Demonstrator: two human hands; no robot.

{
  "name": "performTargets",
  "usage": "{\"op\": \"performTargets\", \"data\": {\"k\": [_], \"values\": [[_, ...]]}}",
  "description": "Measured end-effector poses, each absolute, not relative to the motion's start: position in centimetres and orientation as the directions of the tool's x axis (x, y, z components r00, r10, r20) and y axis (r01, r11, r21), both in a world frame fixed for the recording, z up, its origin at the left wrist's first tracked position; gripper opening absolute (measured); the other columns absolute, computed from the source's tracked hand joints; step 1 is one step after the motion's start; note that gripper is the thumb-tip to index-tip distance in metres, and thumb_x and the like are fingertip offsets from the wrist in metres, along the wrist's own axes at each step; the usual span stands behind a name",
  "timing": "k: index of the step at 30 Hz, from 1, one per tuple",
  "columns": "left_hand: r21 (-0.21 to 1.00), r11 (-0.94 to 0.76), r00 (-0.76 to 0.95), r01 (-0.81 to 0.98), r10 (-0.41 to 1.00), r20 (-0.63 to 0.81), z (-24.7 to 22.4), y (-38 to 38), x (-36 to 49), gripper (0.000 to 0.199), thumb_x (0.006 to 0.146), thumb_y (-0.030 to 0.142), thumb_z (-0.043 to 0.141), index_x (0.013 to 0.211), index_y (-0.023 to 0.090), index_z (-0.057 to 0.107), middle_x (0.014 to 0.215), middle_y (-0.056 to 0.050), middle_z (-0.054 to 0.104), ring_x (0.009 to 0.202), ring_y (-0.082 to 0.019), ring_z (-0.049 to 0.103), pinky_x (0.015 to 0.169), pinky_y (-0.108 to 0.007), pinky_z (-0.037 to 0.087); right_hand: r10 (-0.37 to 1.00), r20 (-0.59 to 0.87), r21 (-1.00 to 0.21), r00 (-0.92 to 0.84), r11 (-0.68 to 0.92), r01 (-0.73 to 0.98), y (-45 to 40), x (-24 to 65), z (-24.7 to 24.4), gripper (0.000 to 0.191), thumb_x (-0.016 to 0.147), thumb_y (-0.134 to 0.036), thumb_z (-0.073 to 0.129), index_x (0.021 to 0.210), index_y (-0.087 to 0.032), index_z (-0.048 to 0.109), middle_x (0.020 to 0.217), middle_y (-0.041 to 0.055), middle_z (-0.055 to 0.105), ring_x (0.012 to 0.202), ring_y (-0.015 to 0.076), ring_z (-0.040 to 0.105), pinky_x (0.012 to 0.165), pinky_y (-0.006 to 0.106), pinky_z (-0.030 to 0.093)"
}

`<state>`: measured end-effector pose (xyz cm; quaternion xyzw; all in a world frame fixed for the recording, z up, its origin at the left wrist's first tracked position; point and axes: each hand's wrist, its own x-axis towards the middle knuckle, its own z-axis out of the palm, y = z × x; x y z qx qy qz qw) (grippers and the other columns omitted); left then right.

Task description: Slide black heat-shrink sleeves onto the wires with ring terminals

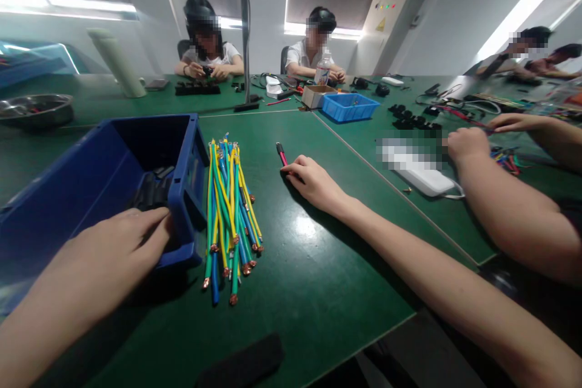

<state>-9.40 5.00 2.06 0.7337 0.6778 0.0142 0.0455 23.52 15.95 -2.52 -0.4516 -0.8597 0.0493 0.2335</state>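
Your right hand [313,185] pinches a red cable [284,159] with a black end low over the green bench [304,291], to the right of a loose wire bundle [234,194], while your left hand [122,236] dips into a blue bin [193,179] beside black pieces [152,189]; its fingertips are hidden, so its grip cannot be told. A light pinch close behind the black end should keep the cable from rolling, and lifting your knuckles clear of the bin's rigid plastic rim looks wise. Smooth yellow, green and blue insulation sheathes the slender wires, their bare copper strands flaring toward you.
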Motion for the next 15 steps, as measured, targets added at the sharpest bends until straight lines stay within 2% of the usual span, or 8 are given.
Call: {"op": "performTargets", "data": {"k": [3,6,11,15], "values": [[-0.004,0.042,-0.042,0.999,0.973,-0.226,3.7,4.9,-8.1,0.052,0.086,0.036,0.027,0.112,0.016,0.069,0.121,-0.019,0.068,0.105,-0.042,0.066,0.085,-0.053,0.050,0.799,0.381,-0.303,-0.466,0.584,0.753,16.3,23.5,-2.8,0.027,0.096,-0.019,0.049,0.115,-0.015,0.067,0.102,0.0106,0.061,0.096,0.0216,0.055,0.086,0.035,0.046],[-0.019,0.081,-0.083,0.997,0.961,-0.262,4.6,4.8,-7.3,0.051,0.079,0.035,0.032,0.110,0.018,0.069,0.118,-0.018,0.070,0.106,-0.044,0.065,0.081,-0.055,0.052,0.792,0.393,-0.292,-0.467,0.589,0.753,16.4,23.5,-2.8,0.028,0.096,-0.021,0.048,0.116,-0.017,0.067,0.104,0.0108,0.062,0.097,0.0230,0.054,0.086,0.037,0.046],[0.069,-0.015,0.030,0.997,0.974,-0.225,4.5,4.7,-7.4,0.052,0.079,0.036,0.027,0.102,0.019,0.071,0.101,-0.019,0.073,0.092,-0.040,0.069,0.080,-0.054,0.052,0.788,0.397,-0.269,-0.470,0.590,0.761,16.6,23.6,-2.9,0.031,0.094,-0.025,0.050,0.119,-0.017,0.067,0.108,0.0125,0.061,0.099,0.0254,0.054,0.087,0.040,0.047],[0.226,-0.104,0.135,0.968,0.983,-0.125,4.4,4.9,-7.6,0.038,0.075,0.038,0.032,0.073,0.023,0.068,0.094,-0.013,0.074,0.091,-0.031,0.069,0.087,-0.043,0.053,0.788,0.403,-0.264,-0.466,0.587,0.765,16.7,23.6,-2.9,0.031,0.094,-0.026,0.049,0.119,-0.019,0.066,0.111,0.0126,0.062,0.100,0.0263,0.053,0.089,0.042,0.047]]}}
